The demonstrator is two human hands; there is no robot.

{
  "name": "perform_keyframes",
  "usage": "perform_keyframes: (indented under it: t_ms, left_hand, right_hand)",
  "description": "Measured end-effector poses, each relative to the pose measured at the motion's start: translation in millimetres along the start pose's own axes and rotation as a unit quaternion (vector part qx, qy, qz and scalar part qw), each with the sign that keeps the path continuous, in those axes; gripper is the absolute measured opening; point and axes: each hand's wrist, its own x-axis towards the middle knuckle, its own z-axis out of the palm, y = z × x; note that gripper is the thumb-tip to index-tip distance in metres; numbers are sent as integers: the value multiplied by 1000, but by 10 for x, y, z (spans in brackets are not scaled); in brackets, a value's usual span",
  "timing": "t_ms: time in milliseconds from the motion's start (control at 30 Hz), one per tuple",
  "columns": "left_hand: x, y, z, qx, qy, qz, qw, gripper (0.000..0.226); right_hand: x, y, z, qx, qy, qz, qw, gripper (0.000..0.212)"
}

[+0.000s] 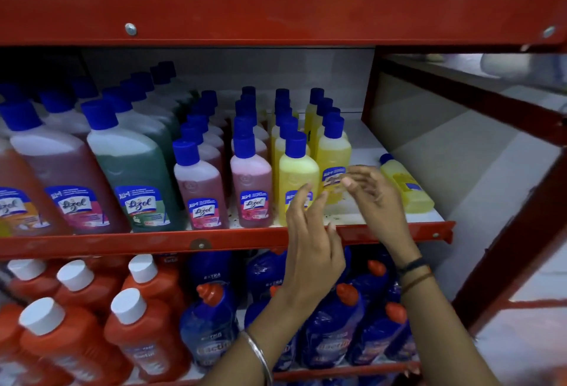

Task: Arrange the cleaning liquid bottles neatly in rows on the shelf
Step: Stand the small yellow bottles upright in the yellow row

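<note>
Both hands empty, left hand and right hand fingers spread at centre-right, I'm tidying yellow rows; next, stand up the fallen yellow bottle.

Bare white shelf board lies open right of the upright yellow blue-capped bottles, blocked only by one toppled yellow plastic bottle.

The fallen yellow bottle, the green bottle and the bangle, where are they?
Fallen yellow bottle (408, 184): head view, on its label.
Green bottle (135, 168): head view, mid body.
Bangle (260, 355): head view, on the band.
</note>
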Motion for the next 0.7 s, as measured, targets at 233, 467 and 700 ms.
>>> perform_keyframes:
  t_ms: [233,467,700]
  left_hand:
    - [692,254,853,-10,-209,-126,970,37]
    - [982,318,1493,-68,-340,-375,860,53]
    - [838,163,1318,-124,-220,-339,906,33]
  right_hand:
    - [535,475,-788,-379,108,228,890,36]
    - [608,495,-1028,-184,10,332,925,51]
    - [460,486,-1015,43,-50,296,953,22]
